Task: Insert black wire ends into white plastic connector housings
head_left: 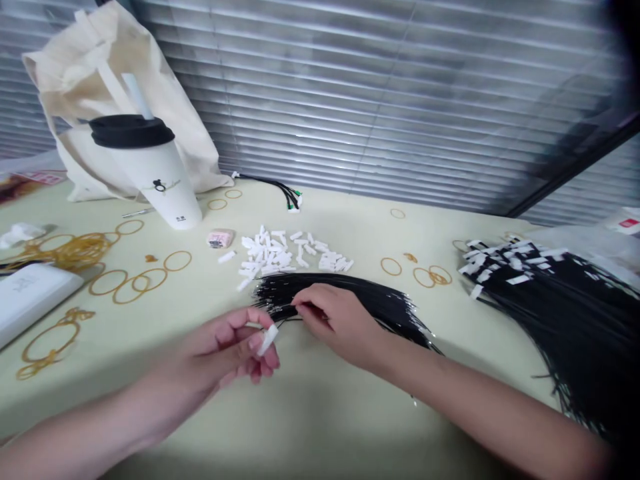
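Note:
Between the thumb and fingers of my left hand [245,350] is a small white plastic connector housing [269,340]. My right hand [337,320] is closed in a pinch over the bundle of black wires [370,293], at a thin wire near the bundle's left end. The wires lie in a curve, with bare metal terminals at both ends. Just behind them a loose pile of white connector housings [267,252] is spread on the table. My right palm and wrist hide part of the bundle.
At right lies a large bundle of black wires with white connectors [565,313]. A white cup [165,180] with a black lid and straw stands before a cloth bag [185,113]. Rubber bands [80,253] and a white box [35,297] are at left. Blinds [350,87] hang behind the table.

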A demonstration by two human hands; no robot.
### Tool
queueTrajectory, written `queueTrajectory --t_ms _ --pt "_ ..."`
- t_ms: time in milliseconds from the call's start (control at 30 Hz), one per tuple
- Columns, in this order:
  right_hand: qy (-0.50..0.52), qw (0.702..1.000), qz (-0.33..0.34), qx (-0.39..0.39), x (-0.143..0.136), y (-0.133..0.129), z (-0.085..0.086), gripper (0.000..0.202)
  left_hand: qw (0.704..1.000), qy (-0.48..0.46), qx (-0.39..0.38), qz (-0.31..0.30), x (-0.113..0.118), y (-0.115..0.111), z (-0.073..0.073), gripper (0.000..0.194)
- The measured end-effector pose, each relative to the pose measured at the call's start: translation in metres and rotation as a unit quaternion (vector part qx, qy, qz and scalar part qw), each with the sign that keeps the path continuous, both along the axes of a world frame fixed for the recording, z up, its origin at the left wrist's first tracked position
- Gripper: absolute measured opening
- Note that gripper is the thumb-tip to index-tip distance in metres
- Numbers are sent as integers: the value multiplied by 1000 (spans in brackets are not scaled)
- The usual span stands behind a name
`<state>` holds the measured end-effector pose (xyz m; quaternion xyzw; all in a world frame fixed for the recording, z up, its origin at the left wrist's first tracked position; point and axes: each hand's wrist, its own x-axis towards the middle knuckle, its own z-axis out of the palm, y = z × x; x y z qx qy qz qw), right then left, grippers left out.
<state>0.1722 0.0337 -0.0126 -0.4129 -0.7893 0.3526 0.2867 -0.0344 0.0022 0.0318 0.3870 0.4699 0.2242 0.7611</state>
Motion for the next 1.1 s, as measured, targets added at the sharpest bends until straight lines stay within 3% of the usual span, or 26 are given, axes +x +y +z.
queueTrajectory --t_ms 133,200,433,567,700,867,1100 --pt "12 997 -28 -68 0 -16 15 16 995 -77 -50 35 4 -8 -10 31" --pt "20 993 -32 -109 -3 -24 17 17 994 -80 -62 29 5 -8 -13 25" --pt "97 964 -27 -247 -9 -32 6 16 999 32 24 -15 -3 -7 -23 12" --pt "107 944 -26 -311 -8 -32 4 13 993 93 66 4 -6 -5 -23 16" --pt "111 936 -15 -335 -8 -31 4 13 990 101 92 24 -4 0 -18 24" --pt "85 946 4 -314 -11 -31 3 12 992 76 95 17 3 8 -13 33" --pt "95 942 34 -320 -13 -33 6 11 997 45 58 -12 0 5 -19 29"
